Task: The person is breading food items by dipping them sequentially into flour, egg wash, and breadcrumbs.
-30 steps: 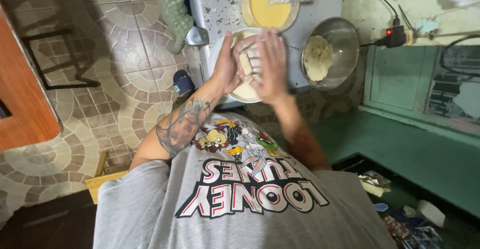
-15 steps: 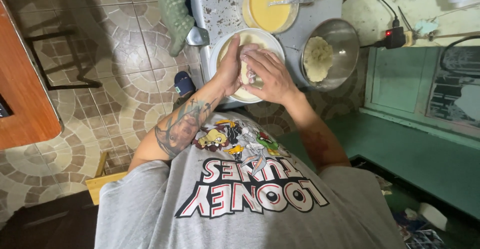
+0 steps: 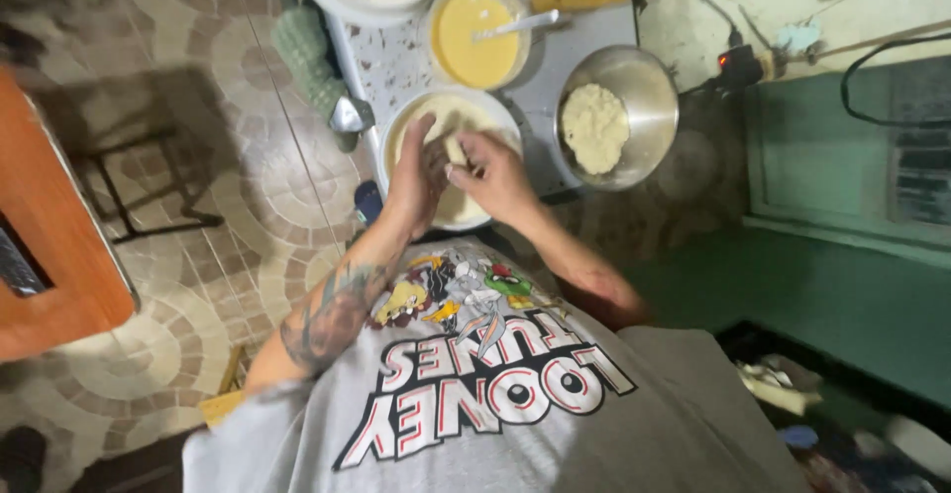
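A pale piece of dough (small, its exact shape partly hidden) is pressed between both hands, held just above a round white plate dusted with pale flour, which sits on the speckled bench.

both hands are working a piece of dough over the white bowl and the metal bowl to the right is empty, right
Not quite. In the head view the metal bowl is not empty: a pale lump of dough sits in it. The rest holds: the left hand and right hand are together on a piece of dough over the white bowl.
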